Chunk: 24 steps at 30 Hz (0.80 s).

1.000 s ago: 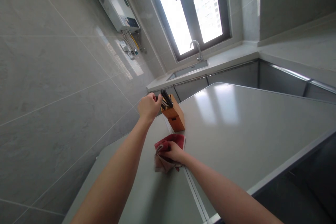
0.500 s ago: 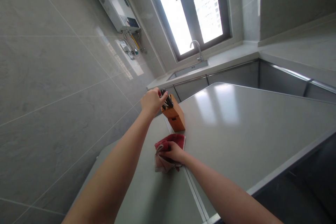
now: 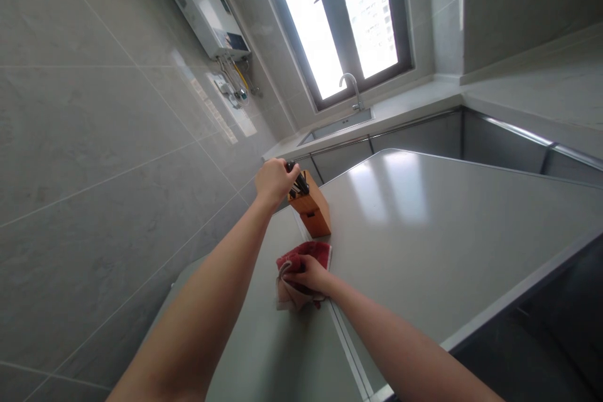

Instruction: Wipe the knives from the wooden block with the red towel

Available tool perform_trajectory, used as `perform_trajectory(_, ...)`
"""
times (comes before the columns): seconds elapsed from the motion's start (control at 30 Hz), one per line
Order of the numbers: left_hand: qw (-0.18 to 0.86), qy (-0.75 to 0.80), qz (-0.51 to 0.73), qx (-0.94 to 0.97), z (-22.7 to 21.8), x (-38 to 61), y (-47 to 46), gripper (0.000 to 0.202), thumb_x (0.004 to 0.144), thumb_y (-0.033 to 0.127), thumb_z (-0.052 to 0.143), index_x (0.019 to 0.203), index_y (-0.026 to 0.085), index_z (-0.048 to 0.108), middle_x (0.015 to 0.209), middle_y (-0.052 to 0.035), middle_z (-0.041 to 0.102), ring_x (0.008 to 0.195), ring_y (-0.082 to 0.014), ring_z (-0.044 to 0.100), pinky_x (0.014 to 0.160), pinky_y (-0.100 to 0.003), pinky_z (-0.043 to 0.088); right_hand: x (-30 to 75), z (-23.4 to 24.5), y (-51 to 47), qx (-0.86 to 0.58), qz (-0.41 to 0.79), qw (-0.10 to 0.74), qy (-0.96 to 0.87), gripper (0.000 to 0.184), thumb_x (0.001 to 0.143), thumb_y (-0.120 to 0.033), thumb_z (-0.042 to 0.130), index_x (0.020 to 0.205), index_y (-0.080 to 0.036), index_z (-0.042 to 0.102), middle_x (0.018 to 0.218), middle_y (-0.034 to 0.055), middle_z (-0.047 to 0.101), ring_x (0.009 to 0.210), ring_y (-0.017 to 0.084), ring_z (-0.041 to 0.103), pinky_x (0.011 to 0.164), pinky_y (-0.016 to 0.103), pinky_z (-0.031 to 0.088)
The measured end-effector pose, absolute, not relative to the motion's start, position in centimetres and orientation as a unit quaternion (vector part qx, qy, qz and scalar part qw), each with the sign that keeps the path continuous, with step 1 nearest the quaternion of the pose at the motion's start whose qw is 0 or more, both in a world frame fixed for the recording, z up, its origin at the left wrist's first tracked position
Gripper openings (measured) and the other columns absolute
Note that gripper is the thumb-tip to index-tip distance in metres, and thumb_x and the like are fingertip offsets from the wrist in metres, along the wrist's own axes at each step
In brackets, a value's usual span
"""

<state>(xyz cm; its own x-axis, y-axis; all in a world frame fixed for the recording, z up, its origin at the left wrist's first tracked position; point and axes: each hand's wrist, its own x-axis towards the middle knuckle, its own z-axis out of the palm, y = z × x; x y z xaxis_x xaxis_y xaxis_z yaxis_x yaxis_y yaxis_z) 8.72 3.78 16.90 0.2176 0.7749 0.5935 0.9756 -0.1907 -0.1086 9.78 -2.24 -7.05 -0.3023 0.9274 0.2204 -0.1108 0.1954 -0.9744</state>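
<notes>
- Overhead, a camera caught a person's left hand (image 3: pixel 273 181) curled in a fist around a black knife handle (image 3: pixel 290 166) at the top of a wooden knife block (image 3: pixel 316 213); the thumb lay along the near side, and the blade could not be made out.
- Other black handles (image 3: pixel 302 184) jutted from the block's slots, close by the thumb.
- The block stood toward the far end of a pale gray tabletop (image 3: pixel 452 239), at a metal-edged seam (image 3: pixel 346 352) running along the surface.
- Nearer the person, the right hand (image 3: pixel 311 273) pinched a fold of a red-and-pink cloth (image 3: pixel 294 296) between thumb and fingers.
- The cloth lay bunched across the seam, just in front of the block, its red part toward the block and its pale part hanging nearer the person.
- Beyond the table, a curved faucet (image 3: pixel 354 91) rose behind a sink (image 3: pixel 336 126) set in a white countertop (image 3: pixel 419 97), beneath a bright window (image 3: pixel 339 19).
- At upper left, a white water heater (image 3: pixel 202 6) hung on a gray tiled wall (image 3: pixel 94 157).
</notes>
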Motion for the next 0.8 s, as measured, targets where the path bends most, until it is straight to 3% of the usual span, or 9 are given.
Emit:
perform_trajectory(0.27,0.265,-0.575,-0.251,-0.732,17.3,9.0,3.9,0.043,0.079,0.051,0.039,0.071,0.017,0.063,0.079,-0.0088,0.060,0.066,-0.0187,0.056,0.055,-0.027,0.036,9.5,-7.7,-1.8,-0.340,0.535,0.487,-0.601,0.032,0.061,-0.036,0.071,0.086,-0.016,0.065,0.085,0.0049,0.068,0.082,0.022,0.061,0.073,0.033,0.047)
perform_trajectory(0.63,0.259,-0.535,-0.347,-0.725,21.0,9.2,4.6,0.034,0.075,0.045,0.046,0.068,0.015,0.059,0.088,-0.0091,0.055,0.077,-0.0184,0.057,0.073,-0.029,0.044,9.7,-7.1,-2.2,-0.332,0.541,0.492,-0.596,0.031,0.061,-0.034,0.071,0.084,-0.015,0.065,0.086,0.0053,0.067,0.084,0.022,0.061,0.076,0.033,0.046)
perform_trajectory(0.7,0.245,-0.519,-0.367,-0.732,21.4,9.1,4.6,0.033,0.076,0.044,0.046,0.066,0.015,0.057,0.080,-0.0080,0.056,0.074,-0.0179,0.058,0.069,-0.028,0.045,9.8,-7.0,-2.3,-0.334,0.539,0.489,-0.599,0.030,0.061,-0.034,0.071,0.084,-0.015,0.065,0.085,0.0050,0.067,0.083,0.021,0.061,0.075,0.032,0.046)
perform_trajectory(0.8,0.167,-0.503,-0.415,-0.739,22.0,9.1,4.5,0.032,0.080,0.042,0.041,0.071,0.015,0.054,0.066,-0.0030,0.055,0.054,-0.0132,0.058,0.054,-0.024,0.045,9.9,-6.9,-2.4,-0.344,0.534,0.483,-0.602,0.030,0.062,-0.034,0.070,0.084,-0.015,0.065,0.084,0.0048,0.067,0.081,0.021,0.061,0.073,0.031,0.046)
